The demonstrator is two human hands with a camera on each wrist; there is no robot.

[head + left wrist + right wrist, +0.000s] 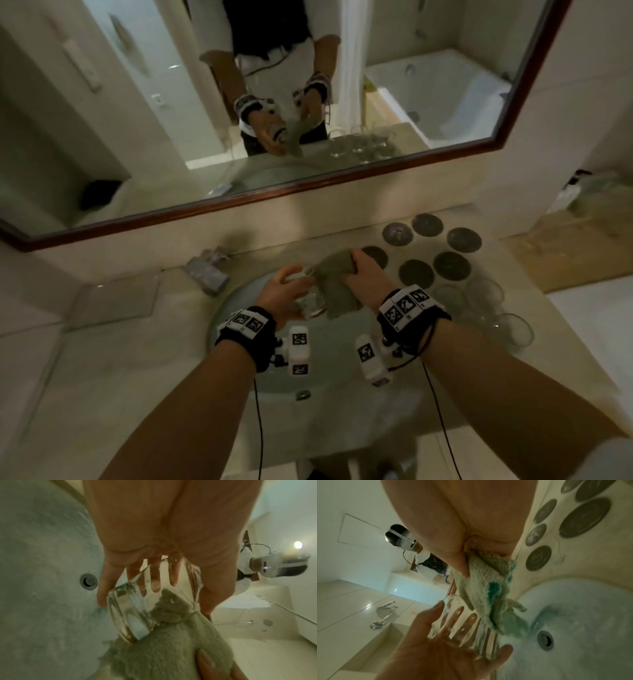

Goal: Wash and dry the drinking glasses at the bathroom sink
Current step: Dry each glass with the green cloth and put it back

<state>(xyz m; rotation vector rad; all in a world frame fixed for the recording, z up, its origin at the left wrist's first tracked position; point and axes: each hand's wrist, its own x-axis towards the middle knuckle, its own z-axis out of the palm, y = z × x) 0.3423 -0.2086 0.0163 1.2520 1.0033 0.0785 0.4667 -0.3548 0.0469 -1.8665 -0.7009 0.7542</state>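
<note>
Over the sink [236, 305] my left hand [277, 291] grips a clear drinking glass [310, 303], tilted with its mouth toward the right. My right hand [366, 270] pinches a grey-green cloth [334, 279] bunched at the glass's rim. In the left wrist view part of the cloth [171, 649] is pushed into the mouth of the glass [135, 608], with fingers showing through the wall. The right wrist view shows the cloth [488, 588] hanging from my right hand [462, 527] against the glass [467, 622], which lies in the left hand [436, 649].
Several dark round coasters [452, 265] lie on the counter to the right, with several clear glasses [486, 301] in front of them. A small wrapped packet [207, 274] and a flat glass tray [113, 301] sit left. The mirror [239, 202] runs behind. The drain [545, 640] shows in the basin.
</note>
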